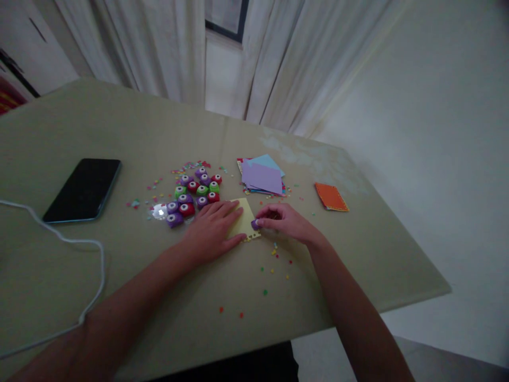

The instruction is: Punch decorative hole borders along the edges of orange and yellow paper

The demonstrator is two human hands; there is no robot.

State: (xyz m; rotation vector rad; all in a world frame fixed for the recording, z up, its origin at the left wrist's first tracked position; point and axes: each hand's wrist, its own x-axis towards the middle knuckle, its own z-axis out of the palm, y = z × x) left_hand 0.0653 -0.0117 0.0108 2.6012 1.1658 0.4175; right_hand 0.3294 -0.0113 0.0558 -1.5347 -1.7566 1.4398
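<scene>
My left hand [214, 231] lies flat, fingers spread, over the left part of a yellow sheet of paper [243, 215]. Small cut-outs run along the near edge of that sheet. At its right edge, my right hand [284, 220] pinches a small purple craft punch [255, 225], which sits at the paper's border. Just beyond my left hand is a cluster of similar punches [193, 187] in purple, red and green, each with a round white top. My left hand partly hides the nearest of them.
A stack of coloured paper [262, 176], lilac on top, lies behind the yellow sheet. To the right is an orange paper square [331, 197] with a punched border. Confetti [265, 292] is scattered around. A black tablet [85, 188] and a white cable [75, 241] lie at left.
</scene>
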